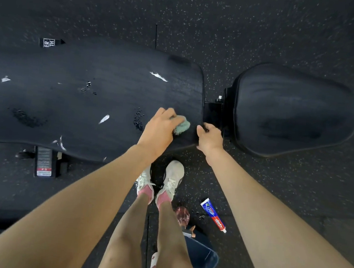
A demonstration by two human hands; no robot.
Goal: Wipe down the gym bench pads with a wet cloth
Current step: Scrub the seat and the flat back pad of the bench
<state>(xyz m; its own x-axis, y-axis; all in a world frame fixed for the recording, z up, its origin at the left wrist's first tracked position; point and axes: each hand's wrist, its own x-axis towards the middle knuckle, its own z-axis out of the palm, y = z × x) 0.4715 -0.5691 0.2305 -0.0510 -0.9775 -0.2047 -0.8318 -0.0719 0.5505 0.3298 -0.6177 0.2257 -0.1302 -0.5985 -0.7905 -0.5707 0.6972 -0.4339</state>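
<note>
Head view puts us mid-wipe: our left hand [161, 130], fingers curled round the crumpled pale-green cloth [183, 127], presses it on the long black back pad [113, 66] near its end, which our right hand [209, 137] grips. Next, we judge, strokes toward the white smears [158, 76].

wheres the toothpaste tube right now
The toothpaste tube lies on the rubber floor in the head view, right of the white shoes and just above the blue container.
</note>
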